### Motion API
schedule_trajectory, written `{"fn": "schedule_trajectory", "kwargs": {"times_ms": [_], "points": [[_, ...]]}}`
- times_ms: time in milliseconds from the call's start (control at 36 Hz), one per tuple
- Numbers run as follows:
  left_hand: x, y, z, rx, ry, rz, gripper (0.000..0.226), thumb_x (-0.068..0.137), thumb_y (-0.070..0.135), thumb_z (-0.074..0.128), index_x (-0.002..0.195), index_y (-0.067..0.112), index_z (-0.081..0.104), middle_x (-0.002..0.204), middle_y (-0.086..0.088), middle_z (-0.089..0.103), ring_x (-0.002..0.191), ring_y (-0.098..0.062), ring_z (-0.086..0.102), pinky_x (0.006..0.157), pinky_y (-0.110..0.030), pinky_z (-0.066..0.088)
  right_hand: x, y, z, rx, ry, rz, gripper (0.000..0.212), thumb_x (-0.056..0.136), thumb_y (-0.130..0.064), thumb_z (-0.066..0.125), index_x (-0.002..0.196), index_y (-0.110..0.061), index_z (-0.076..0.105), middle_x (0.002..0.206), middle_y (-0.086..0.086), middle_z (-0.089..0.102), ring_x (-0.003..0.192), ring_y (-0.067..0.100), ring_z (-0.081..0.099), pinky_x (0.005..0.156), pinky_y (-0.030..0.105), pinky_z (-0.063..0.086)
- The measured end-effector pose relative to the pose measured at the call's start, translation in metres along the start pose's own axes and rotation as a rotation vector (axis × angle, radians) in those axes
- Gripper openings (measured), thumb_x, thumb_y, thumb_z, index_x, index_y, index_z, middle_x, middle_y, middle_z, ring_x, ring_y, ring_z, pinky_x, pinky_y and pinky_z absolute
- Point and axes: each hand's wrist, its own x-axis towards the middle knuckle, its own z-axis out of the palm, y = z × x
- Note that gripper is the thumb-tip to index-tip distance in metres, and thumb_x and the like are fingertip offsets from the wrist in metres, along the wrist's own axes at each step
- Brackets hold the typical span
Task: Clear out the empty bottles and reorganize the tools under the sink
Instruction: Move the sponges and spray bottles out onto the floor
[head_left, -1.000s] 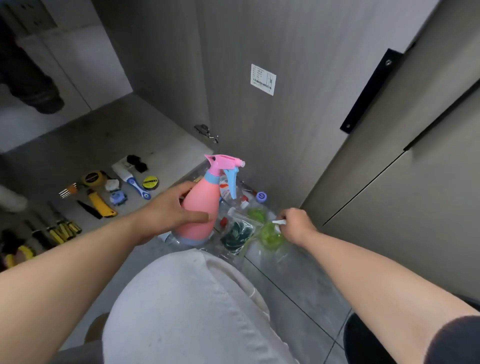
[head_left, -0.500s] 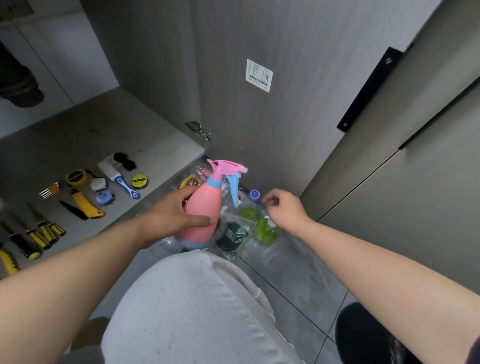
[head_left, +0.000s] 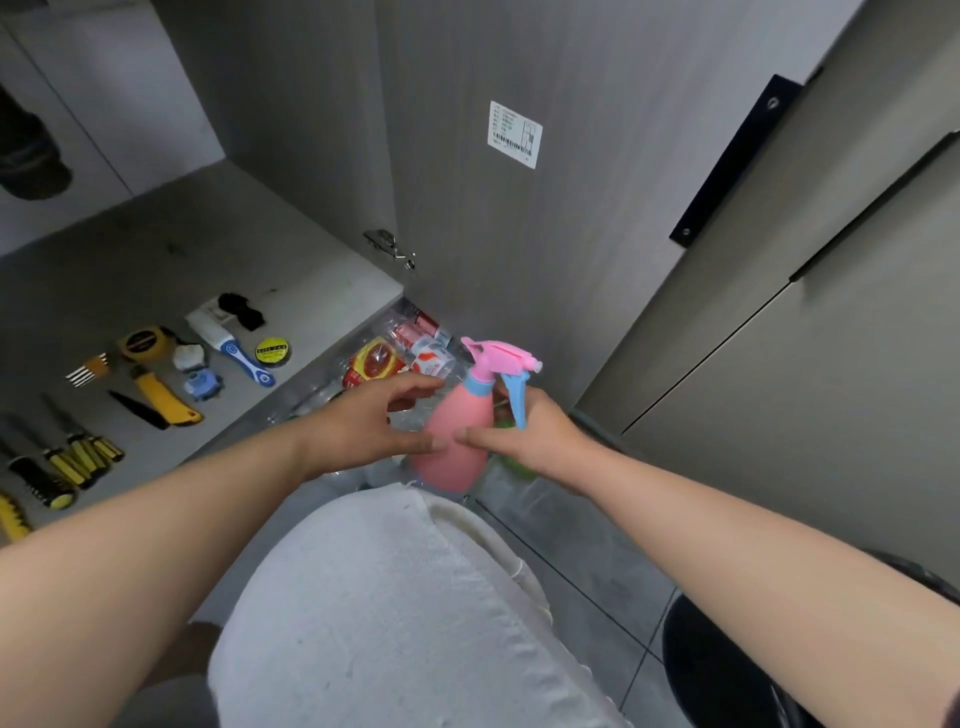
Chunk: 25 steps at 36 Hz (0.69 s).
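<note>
Pink spray bottle (head_left: 457, 436), long axis near upright, nozzle pointing right, above the empty bottles (head_left: 384, 364) heaped on the floor. Right hand (head_left: 535, 436) grips its body, thumb across the front. Left hand (head_left: 363, 421) spread loosely, thumb touching the bottle's left side.

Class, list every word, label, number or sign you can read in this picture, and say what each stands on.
No text here can be read.
Door sticker: barcode and fine print, too small.
Tape roll: dark print, blurred.
Tape measure: round label, blurred.
Red-yellow packet: print blurred.
Bottle label: red mark, unreadable.
Spray bottle: no print seen.
</note>
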Motion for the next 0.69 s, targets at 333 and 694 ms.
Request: {"fn": "schedule_trajectory", "kwargs": {"times_ms": [333, 694], "points": [[0.005, -0.023, -0.01, 0.018, 0.001, -0.22, 0.057, 0.077, 0.054, 0.072, 0.13, 0.036, 0.06, 0.124, 0.011, 0.059, 0.107, -0.001, 0.058, 0.085, -0.022, 0.046, -0.005, 0.134, -0.018, -0.297, 0.269, 0.232, 0.044, 0.073, -0.035, 0.082, 0.109, -0.018, 0.063, 0.106, 0.009, 0.063, 0.094, 0.025, 0.065, 0.079, 0.036, 0.054], [0.017, -0.043, -0.013, 0.087, 0.015, -0.283, 0.036, 0.096, 0.03, 0.066, 0.131, 0.032, 0.06, 0.134, 0.003, 0.059, 0.118, -0.016, 0.059, 0.094, -0.03, 0.05, 0.014, 0.181, 0.022, -0.477, 0.215, 0.204, 0.087, 0.083, -0.028, 0.075, 0.149, -0.055, 0.025, 0.125, 0.005, 0.041, 0.116, 0.032, 0.055, 0.094, 0.032, 0.047]]}}
